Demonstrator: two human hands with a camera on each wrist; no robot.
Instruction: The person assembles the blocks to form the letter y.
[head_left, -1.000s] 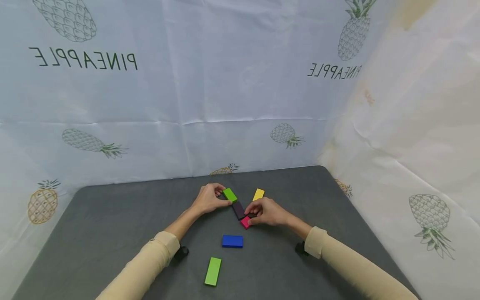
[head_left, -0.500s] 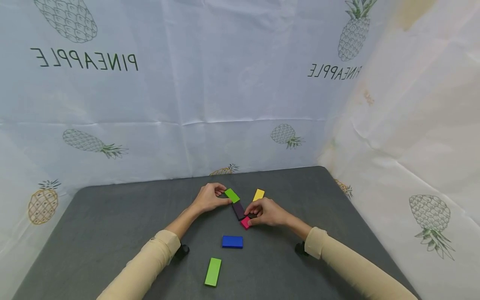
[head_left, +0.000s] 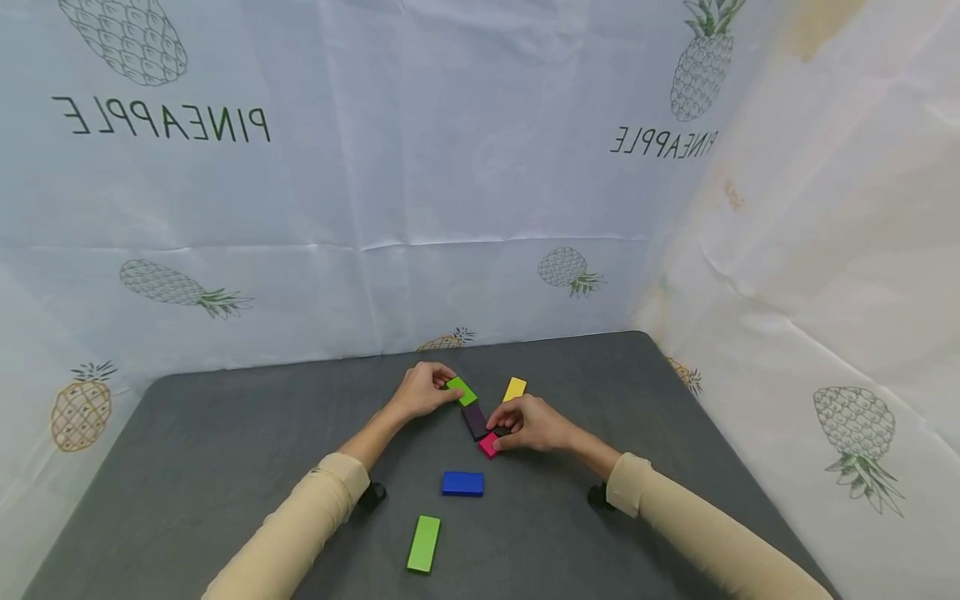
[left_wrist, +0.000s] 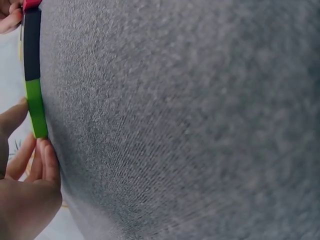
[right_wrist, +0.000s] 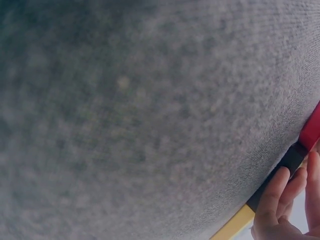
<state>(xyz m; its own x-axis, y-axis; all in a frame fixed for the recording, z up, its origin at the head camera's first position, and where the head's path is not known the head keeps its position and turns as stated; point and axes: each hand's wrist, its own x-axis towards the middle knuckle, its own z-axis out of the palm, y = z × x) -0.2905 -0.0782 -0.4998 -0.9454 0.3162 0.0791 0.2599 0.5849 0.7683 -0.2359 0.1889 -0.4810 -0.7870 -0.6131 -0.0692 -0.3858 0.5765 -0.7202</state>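
Observation:
My left hand (head_left: 423,390) pinches a green block (head_left: 462,392), its thumb on the side and its fingers at the far end, as the left wrist view (left_wrist: 37,107) also has it. That block meets the end of a dark block (head_left: 474,421), which runs down to a red block (head_left: 489,445). My right hand (head_left: 536,423) holds a second dark block (right_wrist: 280,175) between red and yellow, its fingers largely covering it in the head view. Beyond that hand lies a yellow block (head_left: 514,389). Together the pieces form a V, with red at its point.
A blue block (head_left: 462,483) lies nearer than the V on the dark grey table (head_left: 300,433). Closer still is a loose green block (head_left: 423,544). A pineapple-print cloth (head_left: 465,183) hangs behind the table and along its right side.
The green block in my left hand has turned slightly back and forth against the dark block, and the left thumb has moved onto it. My right hand stays in place.

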